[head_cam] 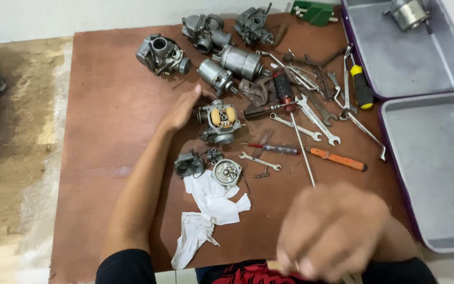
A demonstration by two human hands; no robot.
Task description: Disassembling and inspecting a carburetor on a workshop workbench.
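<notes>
While the left hand is steadying the carburetor at centre frame with open fingers, not gripping, it risks rolling into the wrenches; the blurred right hand, lower right, is pinching something unclear.

Parts count on the board

4 carburetors, one opened up; 3 cylindrical motors, one in a tray; 2 grey trays; 1 white rag; 1 orange-handled tool; 1 yellow-handled screwdriver; wrench pile too tangled to count.
</notes>
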